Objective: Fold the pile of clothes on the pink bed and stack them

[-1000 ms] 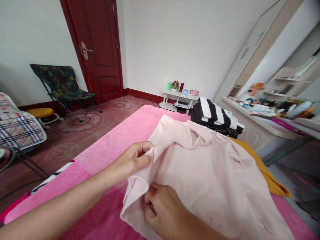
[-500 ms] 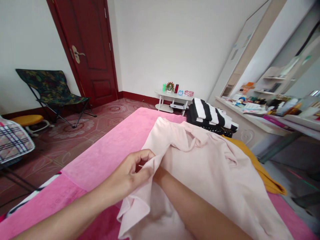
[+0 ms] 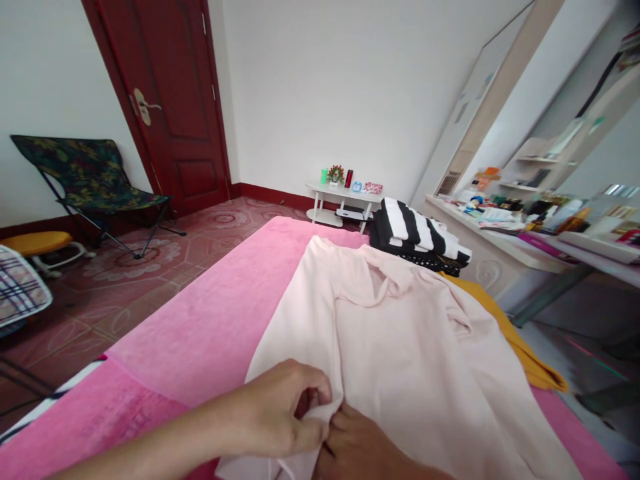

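A pale pink long-sleeved top (image 3: 395, 340) lies spread over the pink bed cover, its neckline toward the far end. My left hand (image 3: 290, 413) pinches a fold of its fabric between thumb and curled fingers, near the front. Close beside it, my right hand (image 3: 355, 440) is closed at the same fold, its fingertips partly hidden by cloth. Below the hands, a loose end of the top hangs toward the lower edge of the view.
Folded clothes with a black-and-white striped piece (image 3: 420, 230) are stacked beyond the top. A mustard garment (image 3: 520, 347) lies under its right side. The pink cover (image 3: 210, 313) stretches left. A cluttered dressing table (image 3: 505, 237) stands right, a camouflage chair (image 3: 95, 173) left.
Both hands have moved down toward me along the top. My right hand has come out from beneath the fabric, and the left part of the top now lies flatter.
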`<state>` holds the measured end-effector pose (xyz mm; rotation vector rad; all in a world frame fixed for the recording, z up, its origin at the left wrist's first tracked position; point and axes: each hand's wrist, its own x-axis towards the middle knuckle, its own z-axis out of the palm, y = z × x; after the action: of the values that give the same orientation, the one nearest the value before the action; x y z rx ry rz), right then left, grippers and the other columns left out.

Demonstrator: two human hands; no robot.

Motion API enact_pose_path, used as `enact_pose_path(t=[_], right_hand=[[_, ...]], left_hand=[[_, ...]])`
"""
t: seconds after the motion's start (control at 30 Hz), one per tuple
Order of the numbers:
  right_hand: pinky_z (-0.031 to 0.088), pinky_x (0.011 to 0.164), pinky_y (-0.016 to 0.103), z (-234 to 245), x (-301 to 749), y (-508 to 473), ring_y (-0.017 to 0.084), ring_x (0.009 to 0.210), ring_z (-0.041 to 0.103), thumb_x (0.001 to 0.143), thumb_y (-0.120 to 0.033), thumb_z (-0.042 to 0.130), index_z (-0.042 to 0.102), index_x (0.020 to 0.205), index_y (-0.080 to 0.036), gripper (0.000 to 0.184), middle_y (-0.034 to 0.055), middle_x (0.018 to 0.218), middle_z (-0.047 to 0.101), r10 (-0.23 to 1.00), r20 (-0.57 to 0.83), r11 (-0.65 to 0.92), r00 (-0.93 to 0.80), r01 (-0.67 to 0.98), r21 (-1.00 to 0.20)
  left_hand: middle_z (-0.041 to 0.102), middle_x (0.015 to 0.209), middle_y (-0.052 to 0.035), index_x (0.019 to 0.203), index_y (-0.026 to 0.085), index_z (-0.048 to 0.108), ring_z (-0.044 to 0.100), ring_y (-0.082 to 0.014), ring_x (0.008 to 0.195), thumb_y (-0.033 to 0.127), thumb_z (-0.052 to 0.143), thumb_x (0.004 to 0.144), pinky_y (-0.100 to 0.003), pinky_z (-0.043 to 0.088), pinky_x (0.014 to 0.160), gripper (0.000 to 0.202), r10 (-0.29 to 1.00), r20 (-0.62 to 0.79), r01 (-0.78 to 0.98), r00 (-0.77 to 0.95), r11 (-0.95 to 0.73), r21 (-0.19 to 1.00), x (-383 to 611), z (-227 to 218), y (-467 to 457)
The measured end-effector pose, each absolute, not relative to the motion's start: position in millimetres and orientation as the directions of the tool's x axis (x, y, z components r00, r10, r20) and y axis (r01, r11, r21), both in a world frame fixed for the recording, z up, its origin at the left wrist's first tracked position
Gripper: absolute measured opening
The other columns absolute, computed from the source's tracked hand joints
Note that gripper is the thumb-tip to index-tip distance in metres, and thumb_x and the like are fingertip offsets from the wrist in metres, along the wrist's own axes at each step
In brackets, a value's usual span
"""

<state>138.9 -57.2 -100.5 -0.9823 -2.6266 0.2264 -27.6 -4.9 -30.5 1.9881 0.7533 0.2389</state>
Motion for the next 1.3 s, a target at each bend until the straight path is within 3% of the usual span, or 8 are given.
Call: enact_pose_path(t=[0.2,0.37,0.47,0.57,0.7,0.8,1.07,1.3], right_hand=[[0.043,0.060,0.020,-43.8,202.0,-47.2,0.011,0.064,0.059,0.086,-0.018,0.049,0.067,0.079,-0.021,0.020,-0.0031,0.071,0.066,0.849,0.063,0.464,-0.525,0.682,-0.565],[0.049,0.074,0.029,-46.8,237.7,46.9,0.017,0.081,0.062,0.079,-0.016,0.048,0.065,0.087,-0.018,0.019,0.0043,0.089,0.066,0.945,0.324,0.259,-0.045,0.709,-0.656],[0.049,0.081,0.032,-60.4,249.8,102.6,0.017,0.085,0.062,0.076,-0.012,0.046,0.063,0.094,-0.016,0.025,0.0080,0.101,0.062,0.912,0.407,0.191,0.050,0.826,-0.530],[0.043,0.093,0.035,-68.6,252.9,139.2,0.022,0.108,0.056,0.078,-0.015,0.050,0.053,0.118,-0.013,0.040,0.0146,0.121,0.054,0.906,0.419,0.072,0.065,0.950,-0.302],[0.045,0.085,0.039,-73.8,254.4,170.6,0.029,0.106,0.057,0.084,-0.037,0.054,0.042,0.132,-0.008,0.057,0.0215,0.119,0.056,0.936,0.269,-0.197,0.228,0.971,-0.135],[0.044,0.081,0.033,-71.5,262.6,190.7,0.026,0.098,0.062,0.085,-0.028,0.051,0.057,0.117,-0.012,0.036,0.0172,0.107,0.064,0.945,0.197,-0.250,0.262,0.965,-0.085],[0.041,0.077,0.029,-63.3,289.6,212.6,0.022,0.093,0.060,0.085,-0.027,0.053,0.066,0.094,-0.016,0.020,0.0117,0.100,0.065,0.961,0.241,-0.150,0.133,0.987,0.051],[0.040,0.083,0.039,-42.1,308.2,194.5,0.032,0.110,0.049,0.080,-0.034,0.058,0.055,0.115,-0.015,0.040,0.0168,0.115,0.056,0.861,0.503,-0.225,0.076,0.944,0.242]], left_hand=[[0.051,0.054,0.0032,0.062,0.017,0.060,0.049,-0.0099,0.051,0.027,0.047,0.084,-0.020,0.036,0.050,0.028,0.400,-0.159,0.365,0.903,-0.517,0.774,-19.4,-22.5,16.5],[0.064,0.084,-0.0038,0.090,0.016,0.066,0.060,-0.0167,0.079,0.014,0.041,0.082,-0.026,0.046,0.074,0.026,0.717,0.273,0.527,0.641,-0.670,0.522,18.8,-34.8,66.6],[0.051,0.127,-0.0106,0.128,0.015,0.047,0.050,-0.0194,0.115,0.007,0.038,0.079,-0.033,0.041,0.098,0.051,0.772,0.429,0.607,0.469,-0.634,0.479,35.1,-61.3,95.4],[0.035,0.143,-0.0154,0.140,0.012,0.030,0.037,-0.0217,0.130,0.006,0.041,0.077,-0.039,0.031,0.109,0.064,0.798,0.370,0.647,0.476,-0.603,0.467,40.0,-89.4,109.6],[0.023,0.150,-0.0178,0.145,0.010,0.020,0.027,-0.0245,0.137,0.010,0.041,0.081,-0.042,0.025,0.113,0.068,0.821,0.276,0.681,0.500,-0.570,0.460,38.3,-105.3,111.9],[0.021,0.152,-0.0163,0.146,0.012,0.019,0.021,-0.0253,0.139,0.013,0.039,0.084,-0.043,0.022,0.114,0.066,0.821,0.248,0.697,0.514,-0.568,0.438,37.8,-104.1,111.6],[0.017,0.155,-0.0091,0.146,0.026,0.026,0.007,-0.0306,0.142,0.036,0.026,0.094,-0.055,0.011,0.113,0.053,0.779,0.170,0.705,0.603,-0.621,0.341,41.2,-104.5,112.2],[0.014,0.155,-0.0086,0.146,0.025,0.026,0.006,-0.0307,0.142,0.038,0.025,0.094,-0.055,0.008,0.113,0.054,0.775,0.171,0.707,0.608,-0.627,0.327,41.7,-107.6,113.9]])
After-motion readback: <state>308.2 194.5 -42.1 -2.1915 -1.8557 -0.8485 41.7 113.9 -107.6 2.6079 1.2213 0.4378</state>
